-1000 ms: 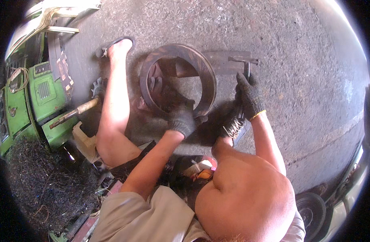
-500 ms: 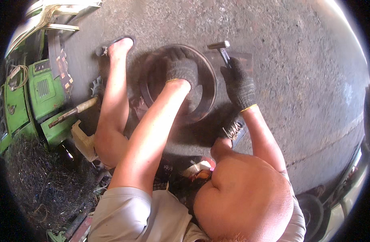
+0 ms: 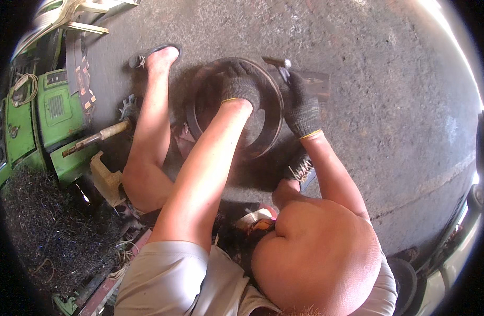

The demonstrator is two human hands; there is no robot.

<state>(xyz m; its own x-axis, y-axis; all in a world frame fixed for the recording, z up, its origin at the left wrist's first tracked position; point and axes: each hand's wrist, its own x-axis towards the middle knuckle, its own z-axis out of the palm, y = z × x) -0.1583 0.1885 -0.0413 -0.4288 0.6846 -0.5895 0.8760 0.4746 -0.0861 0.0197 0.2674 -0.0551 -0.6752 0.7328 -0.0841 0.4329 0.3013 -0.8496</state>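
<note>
A dark, round metal ring (image 3: 273, 124), like a wheel rim, rests in front of me between my feet. My left hand (image 3: 241, 84), in a dark knitted glove with a yellow cuff edge, reaches over its opening and grips the far edge; the fingertips are hard to make out. On the ring's right side, my gloved right hand (image 3: 303, 108) is closed round the handle of a hammer (image 3: 279, 62). The hammer's head is raised just beyond the ring's far right edge. Behind that hand lies a flat dark metal plate (image 3: 320, 84).
Green machinery (image 3: 56, 110) stands on the left, with a shaft (image 3: 97, 138) pointing out near my left leg. A heap of metal shavings (image 3: 52, 226) fills the lower left. A black round tub (image 3: 405, 279) sits at lower right. Stained concrete floor (image 3: 389, 95) stretches around.
My right hand has moved left and slightly up with the hammer, bringing it closer to the ring, and the hammer head has turned. My left hand stays on the ring.
</note>
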